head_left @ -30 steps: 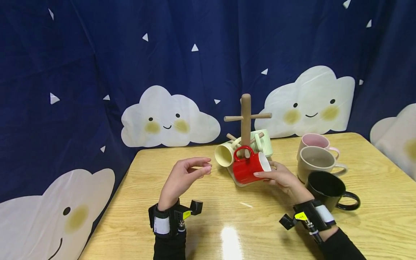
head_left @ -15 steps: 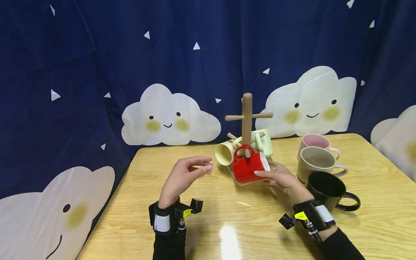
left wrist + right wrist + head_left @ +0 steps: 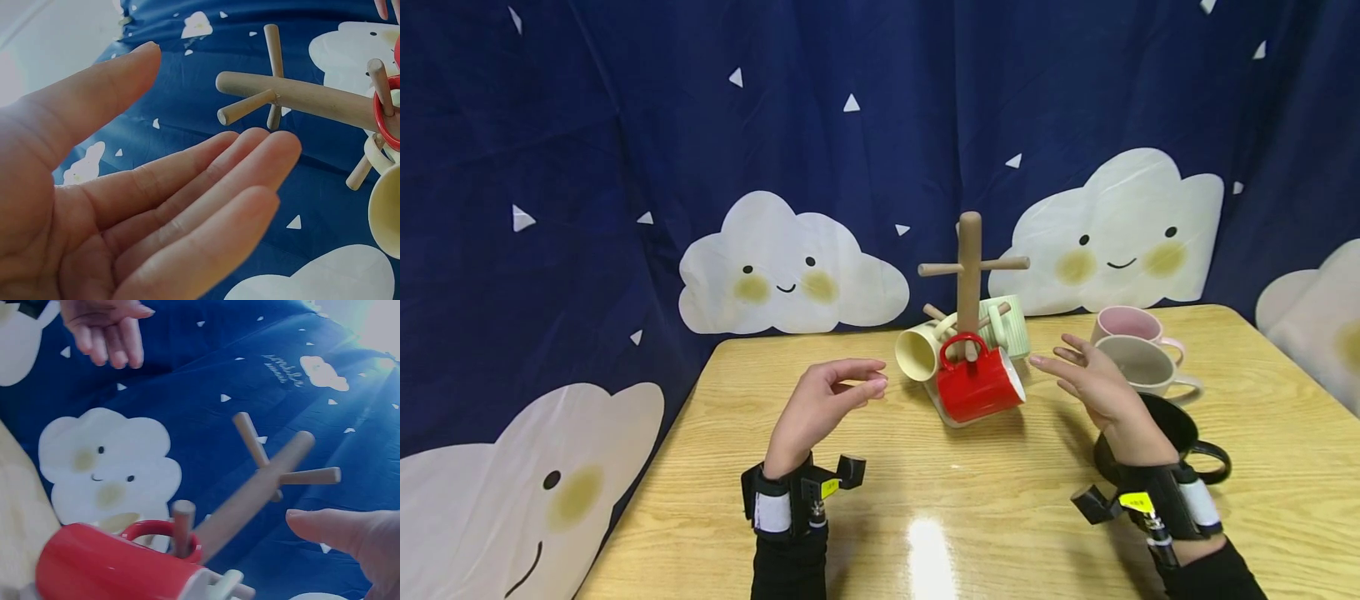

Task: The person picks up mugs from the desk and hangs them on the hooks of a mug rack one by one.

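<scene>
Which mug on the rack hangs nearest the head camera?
The glossy red mug, its handle over a wooden peg; the pale yellow mug and ribbed pale green mug hang farther back.

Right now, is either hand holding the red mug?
No, the red mug hangs on the wooden rack, apart from the left hand and the right hand.

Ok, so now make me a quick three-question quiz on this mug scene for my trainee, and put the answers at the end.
1. True or false: the right hand is gripping the red mug.
2. How many mugs hang on the wooden rack?
3. Fill in: of the mugs standing on the table, the ____ one is closest to the front in the head view.

Key:
1. False; its fingers are apart from the red mug.
2. Three: the red mug, the pale yellow mug and the pale green mug.
3. Black; the black mug is partly hidden behind the right hand and wrist.
</scene>
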Tool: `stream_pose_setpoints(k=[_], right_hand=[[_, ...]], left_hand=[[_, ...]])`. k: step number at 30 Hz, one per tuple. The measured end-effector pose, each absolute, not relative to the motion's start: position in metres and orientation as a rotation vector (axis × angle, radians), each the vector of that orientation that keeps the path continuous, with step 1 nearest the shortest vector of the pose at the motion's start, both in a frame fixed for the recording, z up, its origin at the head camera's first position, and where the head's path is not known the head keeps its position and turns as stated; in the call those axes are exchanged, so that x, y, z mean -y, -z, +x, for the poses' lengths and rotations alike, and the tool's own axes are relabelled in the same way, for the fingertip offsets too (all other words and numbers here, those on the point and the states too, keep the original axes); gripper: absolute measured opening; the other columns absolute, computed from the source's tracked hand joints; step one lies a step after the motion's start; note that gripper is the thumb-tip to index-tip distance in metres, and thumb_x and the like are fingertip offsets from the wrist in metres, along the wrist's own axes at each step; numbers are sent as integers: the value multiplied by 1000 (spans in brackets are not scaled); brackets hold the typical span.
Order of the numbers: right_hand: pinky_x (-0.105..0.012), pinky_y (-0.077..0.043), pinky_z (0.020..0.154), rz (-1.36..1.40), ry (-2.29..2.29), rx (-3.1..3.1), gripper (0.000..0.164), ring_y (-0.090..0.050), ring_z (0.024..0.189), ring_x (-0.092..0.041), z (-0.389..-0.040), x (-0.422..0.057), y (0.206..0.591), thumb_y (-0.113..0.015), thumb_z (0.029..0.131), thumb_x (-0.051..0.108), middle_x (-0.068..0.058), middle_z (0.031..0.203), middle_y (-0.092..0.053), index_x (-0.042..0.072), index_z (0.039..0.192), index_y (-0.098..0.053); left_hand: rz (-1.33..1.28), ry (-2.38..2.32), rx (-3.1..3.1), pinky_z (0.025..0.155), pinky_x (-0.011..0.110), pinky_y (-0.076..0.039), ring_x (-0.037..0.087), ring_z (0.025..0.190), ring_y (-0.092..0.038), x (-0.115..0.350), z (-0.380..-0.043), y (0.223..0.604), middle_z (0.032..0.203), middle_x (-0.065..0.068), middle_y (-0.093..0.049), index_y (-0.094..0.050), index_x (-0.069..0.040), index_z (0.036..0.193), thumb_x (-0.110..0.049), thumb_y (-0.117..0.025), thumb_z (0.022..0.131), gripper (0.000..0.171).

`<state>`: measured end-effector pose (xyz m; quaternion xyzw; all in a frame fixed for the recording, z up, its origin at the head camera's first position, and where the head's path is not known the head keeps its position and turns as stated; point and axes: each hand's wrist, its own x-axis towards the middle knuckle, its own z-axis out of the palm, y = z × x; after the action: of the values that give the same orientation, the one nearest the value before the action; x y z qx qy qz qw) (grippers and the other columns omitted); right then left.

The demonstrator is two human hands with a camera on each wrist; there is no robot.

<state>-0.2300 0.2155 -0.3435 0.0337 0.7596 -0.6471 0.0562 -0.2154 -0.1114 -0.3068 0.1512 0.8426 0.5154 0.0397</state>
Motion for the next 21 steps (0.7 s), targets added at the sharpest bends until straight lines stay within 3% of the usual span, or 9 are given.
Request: stream_pose_setpoints(k=[5, 8, 12, 14, 17, 21], right_hand=[[-50, -14, 113, 70, 2062, -2240, 89, -11, 140, -37, -226, -225, 336, -54, 92, 30, -26, 151, 1, -1, 145, 10], [-39, -24, 112, 28, 2006, -2350, 84, -18, 138, -33, -222, -229, 333, -52, 93, 32, -25, 151, -6, -1, 146, 4], [-11, -42, 90, -104, 1852, -2673, 72, -47, 116, -5, -214, -233, 329, -55, 92, 30, -24, 142, -32, -1, 145, -17], [-4, -40, 79, -177, 1718, -2917, 61, -49, 100, 10, -210, -234, 328, -60, 89, 28, -21, 129, -49, 0, 138, -36], [-12, -42, 73, -273, 1423, -3308, 40, -61, 87, -2, -204, -233, 325, -68, 83, 22, -18, 104, -66, 1, 117, -60], [-37, -45, 67, -427, 954, -3597, 24, -65, 80, -32, -201, -234, 322, -74, 75, 16, -16, 85, -71, 2, 93, -70]], left_hand=[[466, -1579, -2596, 85, 35, -51, 13, 84, -66, 111, -216, 307, 101, 5, -69, -65, -13, 114, -27, -66, 85, 32], [463, -1574, -2609, 84, 34, -51, 13, 84, -66, 111, -215, 307, 101, 5, -69, -65, -13, 114, -26, -66, 85, 32], [444, -1552, -2662, 79, 31, -50, 13, 84, -66, 111, -214, 307, 99, 3, -69, -66, -14, 112, -26, -67, 84, 30], [426, -1516, -2722, 77, 31, -51, 15, 84, -66, 110, -215, 308, 98, 2, -69, -67, -15, 111, -27, -68, 83, 31], [395, -1424, -2841, 74, 32, -52, 19, 85, -67, 108, -215, 310, 97, 2, -70, -67, -14, 111, -30, -68, 82, 34], [374, -1255, -2979, 72, 33, -54, 21, 86, -68, 105, -217, 314, 97, 4, -70, -66, -10, 112, -35, -68, 82, 39]])
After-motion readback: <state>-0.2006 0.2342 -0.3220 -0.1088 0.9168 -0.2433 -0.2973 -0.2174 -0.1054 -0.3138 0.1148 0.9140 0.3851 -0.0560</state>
